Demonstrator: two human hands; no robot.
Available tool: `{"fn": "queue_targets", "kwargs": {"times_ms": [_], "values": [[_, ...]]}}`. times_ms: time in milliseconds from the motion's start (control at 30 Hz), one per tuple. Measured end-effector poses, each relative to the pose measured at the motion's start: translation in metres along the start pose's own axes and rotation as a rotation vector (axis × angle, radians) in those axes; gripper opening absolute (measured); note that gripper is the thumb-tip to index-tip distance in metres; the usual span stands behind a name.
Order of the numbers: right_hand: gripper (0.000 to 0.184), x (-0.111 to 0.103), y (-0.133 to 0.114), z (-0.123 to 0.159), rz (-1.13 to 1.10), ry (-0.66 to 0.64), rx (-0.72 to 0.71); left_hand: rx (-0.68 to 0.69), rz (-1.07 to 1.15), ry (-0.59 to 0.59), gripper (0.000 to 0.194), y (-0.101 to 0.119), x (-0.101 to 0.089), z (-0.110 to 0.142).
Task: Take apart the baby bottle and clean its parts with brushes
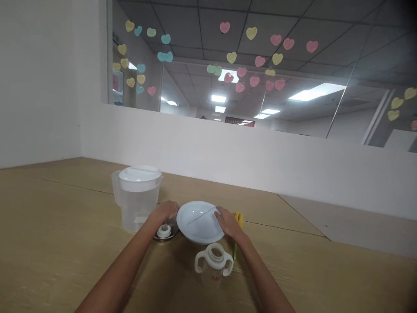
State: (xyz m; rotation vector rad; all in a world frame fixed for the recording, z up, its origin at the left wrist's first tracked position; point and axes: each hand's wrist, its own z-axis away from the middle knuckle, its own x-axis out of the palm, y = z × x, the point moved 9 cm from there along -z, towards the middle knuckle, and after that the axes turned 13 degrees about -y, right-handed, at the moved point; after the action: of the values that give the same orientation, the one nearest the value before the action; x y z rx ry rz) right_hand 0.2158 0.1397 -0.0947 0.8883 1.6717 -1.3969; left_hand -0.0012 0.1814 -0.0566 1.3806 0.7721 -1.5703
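A white plate [199, 222] is tilted up off the wooden table, held at both sides. My left hand [164, 212] grips its left rim and my right hand [228, 224] grips its right rim, fingers curled over the edge. Under the plate's left side lies a small metal dish with a white cap [164, 231] on it. A clear two-handled baby bottle [213, 265] with no top stands just in front of the plate, between my forearms. A yellow and green object [237, 221] lies behind my right hand, partly hidden.
A clear plastic pitcher with a white lid [138, 195] stands left of my left hand. A white partition wall [260, 161] runs along the table's far edge. Bare wooden tabletop [48, 226] spreads to the left and right.
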Motion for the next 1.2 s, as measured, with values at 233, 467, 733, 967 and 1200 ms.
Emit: {"fn": "queue_targets", "kwargs": {"times_ms": [233, 467, 733, 967, 1200], "values": [[0.048, -0.002, -0.001, -0.011, -0.111, 0.0, -0.069, 0.006, 0.067, -0.084, 0.048, -0.003, 0.009, 0.001], [0.05, -0.006, -0.003, -0.019, -0.173, -0.02, -0.085, -0.043, 0.149, -0.116, 0.072, -0.009, 0.015, 0.002], [0.045, -0.008, -0.002, -0.02, -0.151, -0.019, -0.068, -0.064, 0.175, -0.119, 0.082, -0.018, 0.02, -0.006], [0.042, -0.027, -0.012, -0.016, -0.098, 0.061, -0.045, -0.069, 0.188, -0.087, 0.079, -0.019, 0.019, -0.004], [0.041, -0.045, -0.026, -0.009, -0.058, 0.121, -0.037, -0.091, 0.193, -0.07, 0.077, -0.02, 0.021, -0.005]]}}
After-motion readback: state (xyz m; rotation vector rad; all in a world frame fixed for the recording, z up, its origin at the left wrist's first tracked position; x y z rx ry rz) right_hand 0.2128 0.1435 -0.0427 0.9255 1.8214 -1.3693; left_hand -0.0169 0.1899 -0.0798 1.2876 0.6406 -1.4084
